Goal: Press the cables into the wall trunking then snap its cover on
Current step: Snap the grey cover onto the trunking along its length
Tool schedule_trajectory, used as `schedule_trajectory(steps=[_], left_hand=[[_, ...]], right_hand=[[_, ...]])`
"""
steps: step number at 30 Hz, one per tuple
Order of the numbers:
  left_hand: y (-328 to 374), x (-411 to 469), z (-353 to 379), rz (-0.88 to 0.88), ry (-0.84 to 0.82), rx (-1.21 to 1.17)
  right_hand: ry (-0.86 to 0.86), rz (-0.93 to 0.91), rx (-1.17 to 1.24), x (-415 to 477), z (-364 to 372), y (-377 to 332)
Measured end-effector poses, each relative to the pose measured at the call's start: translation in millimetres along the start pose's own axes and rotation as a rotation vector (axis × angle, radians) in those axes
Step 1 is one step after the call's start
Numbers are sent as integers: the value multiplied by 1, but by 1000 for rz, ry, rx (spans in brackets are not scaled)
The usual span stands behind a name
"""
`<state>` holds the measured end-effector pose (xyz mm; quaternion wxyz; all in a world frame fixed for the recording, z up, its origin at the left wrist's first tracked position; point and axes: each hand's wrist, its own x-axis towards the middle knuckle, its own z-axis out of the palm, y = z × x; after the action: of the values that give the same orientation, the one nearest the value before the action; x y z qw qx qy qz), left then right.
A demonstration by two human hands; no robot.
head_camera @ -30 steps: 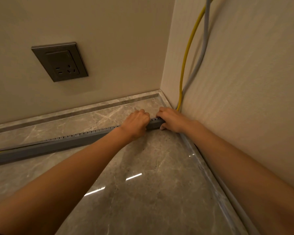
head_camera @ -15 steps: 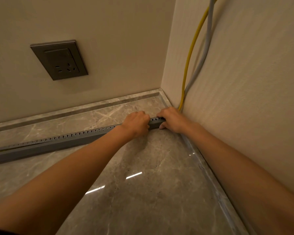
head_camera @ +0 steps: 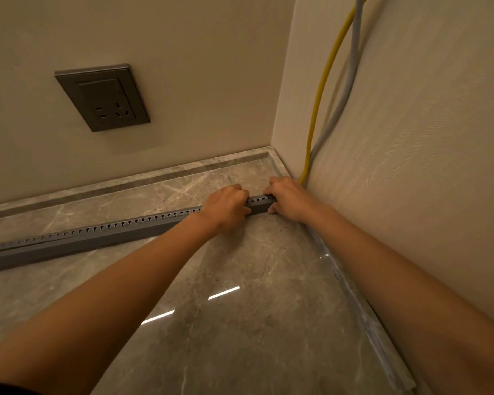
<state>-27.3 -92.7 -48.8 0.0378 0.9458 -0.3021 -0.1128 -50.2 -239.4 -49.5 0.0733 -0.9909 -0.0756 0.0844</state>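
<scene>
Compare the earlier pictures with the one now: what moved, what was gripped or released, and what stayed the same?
Almost nothing changed. The left hand and right hand stay clamped on the trunking at its corner end, a short slotted stretch showing between them. Nothing was gripped or released. The yellow cable and grey cable hang unchanged; only the camera shifted slightly.

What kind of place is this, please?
Probably a finished indoor room, at a corner: a polished stone floor, a wall socket, and a yellow cable running down the wall to grey trunking.
</scene>
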Motion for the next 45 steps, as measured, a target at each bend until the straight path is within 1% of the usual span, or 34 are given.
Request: schedule_trajectory(steps=[6, 11, 15, 21, 25, 28, 32, 35, 37, 41, 45], left_hand=[[-39, -18, -12, -94, -109, -5], [-68, -38, -16, -156, -168, 27], [-67, -43, -5, -139, -112, 51], [-65, -45, 4, -93, -18, 133], [-66, -47, 6, -74, 27, 115], [-70, -47, 7, -80, 57, 53], [-86, -47, 1, -113, 3, -93], [-108, -54, -8, -177, -60, -120], [-121, -61, -10, -201, -98, -125], [-126, -67, -6, -209, -98, -132], [-119, -70, 1, -197, -62, -60]], right_hand=[[-16, 84, 0, 6, 5, -19], [-34, 17, 71, 17, 11, -56], [-49, -68, 109, 25, 17, -82], [-29, -104, 40, 29, 18, -86], [-17, -118, 38, 30, 17, -85], [-19, -108, 49, 31, 15, -84], [-62, -39, 111, 34, 11, -87], [-78, 57, 168, 37, 10, -90], [-78, 81, 173, 38, 11, -95], [-56, -2, 195, 42, 18, -114], [-10, -103, 151, 43, 27, -135]])
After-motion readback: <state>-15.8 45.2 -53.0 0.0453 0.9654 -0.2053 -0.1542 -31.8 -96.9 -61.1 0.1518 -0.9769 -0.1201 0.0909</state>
